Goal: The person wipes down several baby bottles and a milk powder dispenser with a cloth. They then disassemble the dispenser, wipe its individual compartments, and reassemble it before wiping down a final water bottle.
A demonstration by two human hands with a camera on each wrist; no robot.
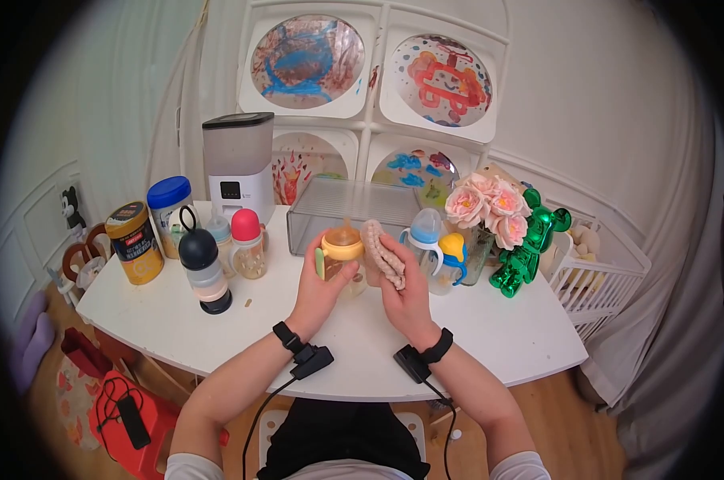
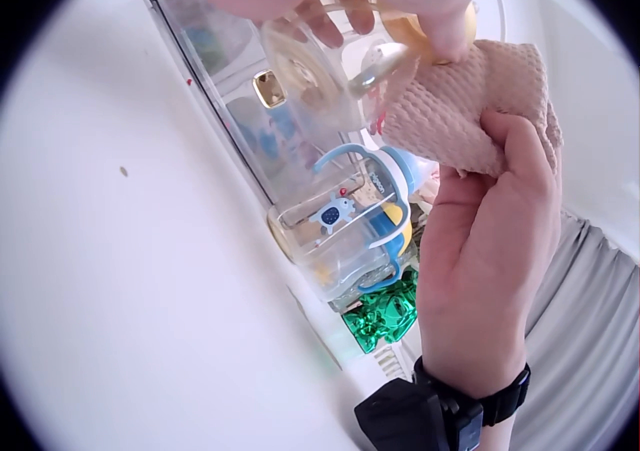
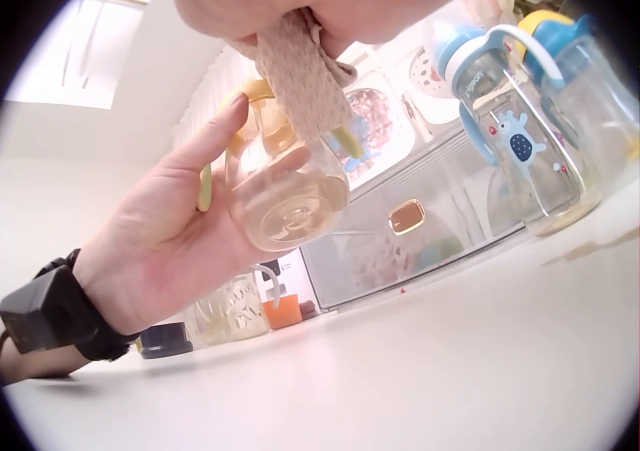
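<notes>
The left hand point(image 1: 323, 283) grips a clear bottle point(image 3: 297, 211) with a yellow collar, thumb near that collar, holding it above the desk point(image 1: 354, 352). Just to the bottle's right, the right hand point(image 1: 410, 294) holds a folded beige cloth point(image 2: 460, 111) close beside the collar; whether the two touch is hard to tell.

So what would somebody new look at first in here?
Probably the shiny green bear figure on the right, beside the pink flowers. Next, the bright paintings behind the table. Then, in the middle, the left fingers hold a yellow-topped bottle, the right fingers a beige cloth.
</notes>
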